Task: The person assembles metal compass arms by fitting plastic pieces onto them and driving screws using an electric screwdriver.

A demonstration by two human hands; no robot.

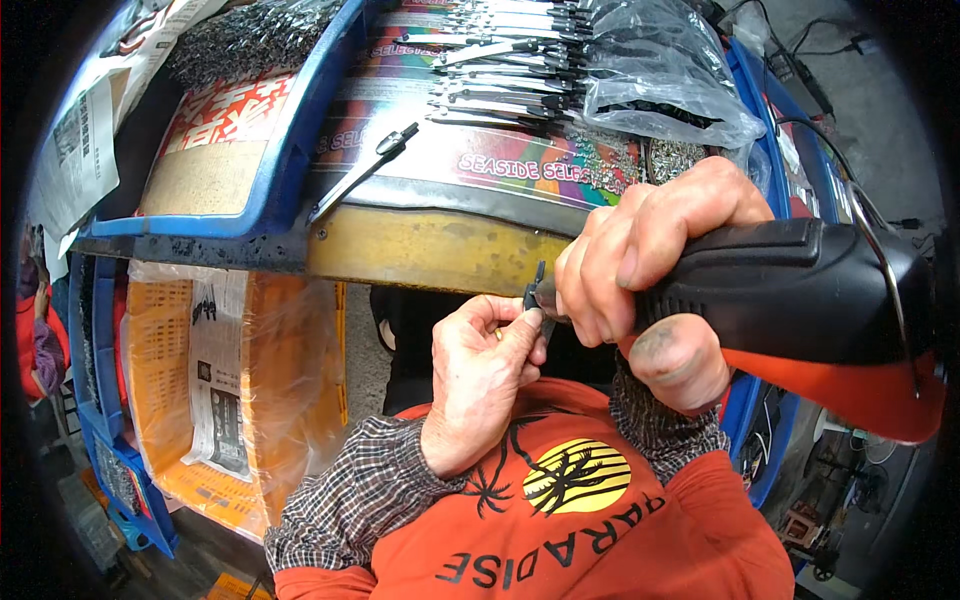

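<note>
My right hand [665, 260] is wrapped round a black and red electric screwdriver [800, 290], which lies level and points left. Its tip meets a small black part [532, 288] just off the table's near edge. The fingertips of my left hand [480, 375] pinch that part from below; most of it is hidden by the fingers. On the table above my hands lies a row of slender black-and-silver pieces [510, 75]. A single similar piece [365, 170] rests apart, slanting near the front edge.
Tiny screws [675, 160] lie heaped right of the printed table sheet [430, 150]. Beyond them is a see-through plastic bag [670, 85]. At left stands a blue bin [285, 160] with small metal parts. Below it is an orange crate [285, 400] lined with plastic.
</note>
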